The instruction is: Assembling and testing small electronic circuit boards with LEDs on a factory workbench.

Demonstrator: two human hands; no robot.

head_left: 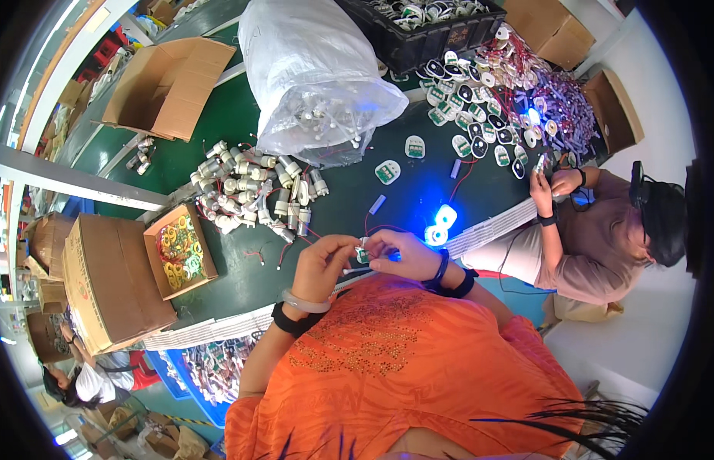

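A small green-and-white circuit board piece (362, 254) sits between my two hands at the table's near edge. My right hand (409, 257) pinches it from one side. My left hand (320, 266) has thumb and fingertips pressed together close beside it; what lies in that pinch is too small to make out. Red wire runs from near my right hand toward a small pale cylinder (378, 205). Just beyond that hand, two round lamp pieces (441, 222) glow blue-white. Two green-and-white board pieces (388, 172) lie farther off.
Left of my hands lies a heap of white-and-grey motor-like parts (257, 184), near a small box of coloured rings (180, 249). A plastic bag (319, 77) and black crate (426, 31) stand behind. Rightward, a co-worker (595, 230) handles parts by piled boards (480, 115) and purple cylinders (564, 115).
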